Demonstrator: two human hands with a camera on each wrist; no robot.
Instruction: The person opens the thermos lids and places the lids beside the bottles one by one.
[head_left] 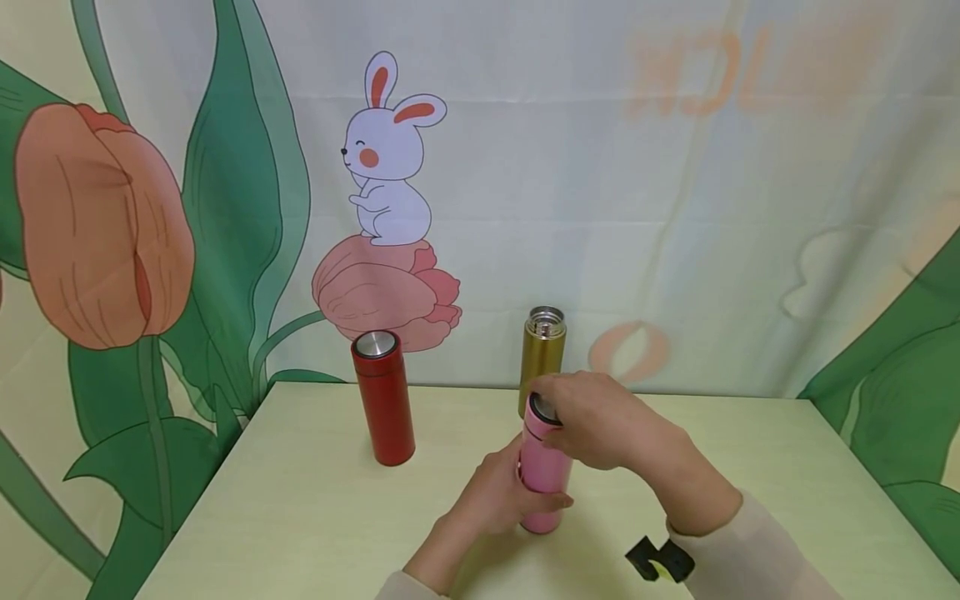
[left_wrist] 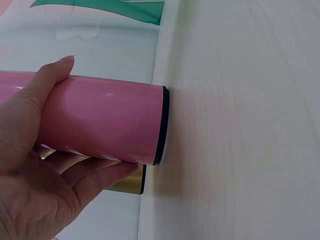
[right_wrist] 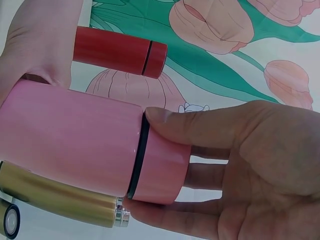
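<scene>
A pink thermos (head_left: 545, 467) stands upright on the pale table, its black-rimmed base at the tabletop in the left wrist view. My left hand (head_left: 501, 490) wraps around its lower body, thumb on one side and fingers on the other. From above, my right hand (head_left: 596, 419) grips the pink lid (right_wrist: 162, 170), which sits on the body with a black ring (right_wrist: 138, 155) at the joint. Just behind stands a gold thermos (head_left: 542, 350) with no lid, its steel mouth (head_left: 546, 315) showing. The pink thermos and my right hand partly hide it in the head view.
To the left stands a red thermos (head_left: 384, 408) with its lid on. A gold cap (right_wrist: 11, 220) shows beside the gold thermos in the right wrist view. Behind the table (head_left: 270, 500) hangs a printed curtain (head_left: 480, 192). A black clip (head_left: 660, 559) is at my right sleeve.
</scene>
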